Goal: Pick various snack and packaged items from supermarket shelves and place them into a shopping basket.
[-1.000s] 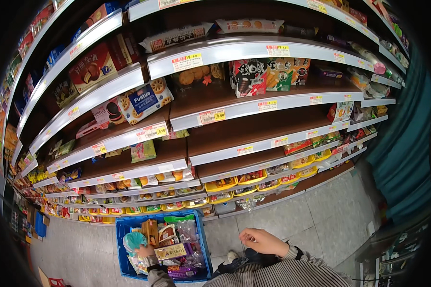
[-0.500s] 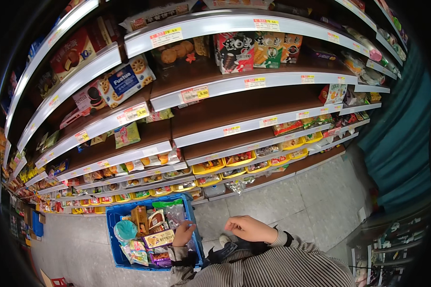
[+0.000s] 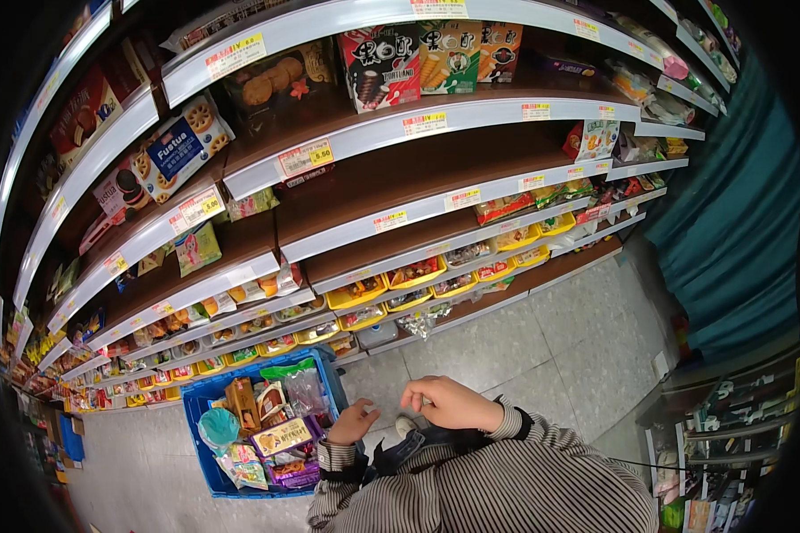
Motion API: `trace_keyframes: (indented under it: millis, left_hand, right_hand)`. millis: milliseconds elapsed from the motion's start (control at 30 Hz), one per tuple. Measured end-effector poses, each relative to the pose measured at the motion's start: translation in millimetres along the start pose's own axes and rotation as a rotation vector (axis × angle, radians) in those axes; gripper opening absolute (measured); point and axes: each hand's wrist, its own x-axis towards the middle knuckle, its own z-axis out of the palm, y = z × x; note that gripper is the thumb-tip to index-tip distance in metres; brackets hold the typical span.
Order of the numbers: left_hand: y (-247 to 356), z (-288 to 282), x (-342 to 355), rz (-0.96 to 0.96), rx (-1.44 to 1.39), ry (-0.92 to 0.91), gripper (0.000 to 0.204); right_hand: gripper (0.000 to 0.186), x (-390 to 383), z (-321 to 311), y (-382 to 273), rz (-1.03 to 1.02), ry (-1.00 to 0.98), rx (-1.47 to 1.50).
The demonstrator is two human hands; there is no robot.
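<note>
Head view: the blue crate (image 3: 332,382) lies just beside the left grip (image 3: 353,422).

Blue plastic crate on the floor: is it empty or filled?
Filled: the blue plastic crate contains many colourful packages and a round turquoise object, hiding most of its bottom.

Left hand (image 3: 353,421): fingers partly bent and directed to the right, back of the hand largely visible. Right hand (image 3: 453,402): back uppermost, fingers loosely curled, tips directed left. The 2 hands are near each other but apart. Left forearm (image 3: 335,484): short in view, rising from the lower edge. Right forearm (image 3: 542,435): angled in from the lower right.
</note>
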Motion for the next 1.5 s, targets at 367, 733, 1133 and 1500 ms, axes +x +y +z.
trace_keyframes:
  millis: [367,733,1133,1500]
  left_hand:
    - [-10,2,-12,0.004,-0.107,0.097,0.04]
    - [3,11,-8,-0.032,-0.058,0.09,0.043]
    - [10,17,0,-0.007,-0.004,0.022,0.042]
    - [-43,28,-4,-0.109,-0.261,-0.103,0.034]
  right_hand:
    - [0.021,4,-9,-4,0.021,-0.045,0.019]
    - [0.02,-4,-19,-2,-0.012,-0.01,0.014]
    - [0.026,-8,-19,13,-0.004,-0.041,0.04]
    - [0.016,-2,9,19,-0.074,-0.06,0.038]
